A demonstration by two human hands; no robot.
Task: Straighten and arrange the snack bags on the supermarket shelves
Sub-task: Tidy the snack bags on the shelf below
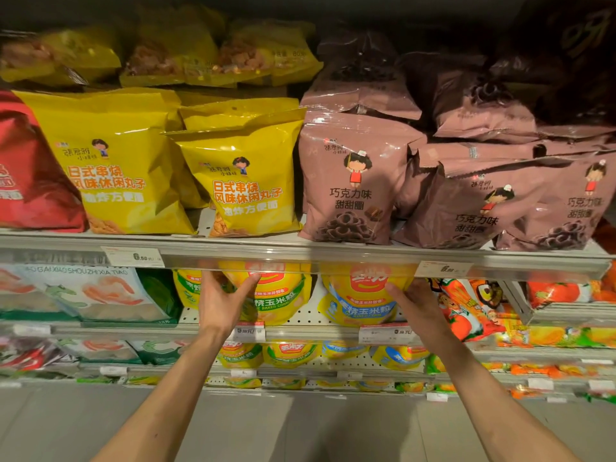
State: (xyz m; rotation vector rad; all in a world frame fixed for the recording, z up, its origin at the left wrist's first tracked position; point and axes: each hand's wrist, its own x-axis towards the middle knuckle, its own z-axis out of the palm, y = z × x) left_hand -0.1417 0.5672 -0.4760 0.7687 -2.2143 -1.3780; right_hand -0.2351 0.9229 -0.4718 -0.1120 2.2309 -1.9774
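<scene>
While left hand (224,300) grips green corn bag (283,295), right hand (416,303) fingers grip blue corn bag (361,301)

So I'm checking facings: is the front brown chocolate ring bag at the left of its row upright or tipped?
Upright. The brown chocolate ring bag stands on its base at the shelf edge, print facing out and level.

Tiered pale metal shelves (300,251) are running the full width of the view, their front rails carrying white price tags (132,257). A perforated back panel (310,316) is showing behind the second tier. Grey floor tiles (316,428) are lying below, and the top tier is sitting in dim shadow.
</scene>
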